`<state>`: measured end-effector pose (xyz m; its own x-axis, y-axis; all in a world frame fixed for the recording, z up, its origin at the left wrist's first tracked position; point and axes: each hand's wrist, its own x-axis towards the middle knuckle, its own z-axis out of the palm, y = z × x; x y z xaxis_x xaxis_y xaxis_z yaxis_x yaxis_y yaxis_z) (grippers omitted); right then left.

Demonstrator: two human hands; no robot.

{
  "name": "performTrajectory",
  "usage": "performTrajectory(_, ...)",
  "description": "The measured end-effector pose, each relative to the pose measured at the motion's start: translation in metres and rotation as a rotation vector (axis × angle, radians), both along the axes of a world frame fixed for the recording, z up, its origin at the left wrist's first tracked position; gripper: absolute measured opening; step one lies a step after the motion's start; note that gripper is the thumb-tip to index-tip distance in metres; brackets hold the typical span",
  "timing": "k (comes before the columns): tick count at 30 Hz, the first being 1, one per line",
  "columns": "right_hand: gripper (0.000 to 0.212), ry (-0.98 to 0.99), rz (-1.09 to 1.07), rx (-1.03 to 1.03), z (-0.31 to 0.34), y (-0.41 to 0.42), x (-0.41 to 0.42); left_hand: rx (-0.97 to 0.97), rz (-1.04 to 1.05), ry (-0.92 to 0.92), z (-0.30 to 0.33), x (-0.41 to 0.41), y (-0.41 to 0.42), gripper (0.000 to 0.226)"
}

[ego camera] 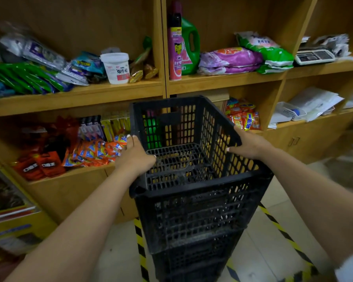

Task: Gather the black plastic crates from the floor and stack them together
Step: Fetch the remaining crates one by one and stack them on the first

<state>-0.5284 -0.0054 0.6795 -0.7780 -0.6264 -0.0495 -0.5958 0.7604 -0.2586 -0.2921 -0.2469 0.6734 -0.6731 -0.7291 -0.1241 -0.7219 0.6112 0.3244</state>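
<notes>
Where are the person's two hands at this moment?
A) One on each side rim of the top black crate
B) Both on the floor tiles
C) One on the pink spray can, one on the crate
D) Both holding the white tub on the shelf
A: the left hand and the right hand grip opposite side rims of the top black crate, which sits on a stack of crates.

Three black crates (194, 180) are standing stacked on one another, though the lowest is hard to make out. Two hands, the left hand (134, 154) and the right hand (251, 145), are gripping the top crate's rims.

On the shelf, one white tub (116, 67), one pink spray can (175, 47) and one green jug (190, 47) are showing.
</notes>
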Motion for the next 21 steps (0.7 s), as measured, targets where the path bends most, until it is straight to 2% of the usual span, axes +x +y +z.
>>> performTrajectory(8,0.089,0.059,0.026,0.043,0.005,0.008,-0.010,-0.014,0.063,0.007,0.002,-0.008,0.027,0.094)
performTrajectory(18,0.073,0.145,0.029,-0.078,0.013,0.011,0.016,-0.061,0.044,0.131,0.008,0.001,0.030,0.080)
performTrajectory(21,0.073,0.120,0.049,-0.067,0.014,0.001,0.042,0.042,0.008,0.193,0.007,0.003,0.030,0.073)
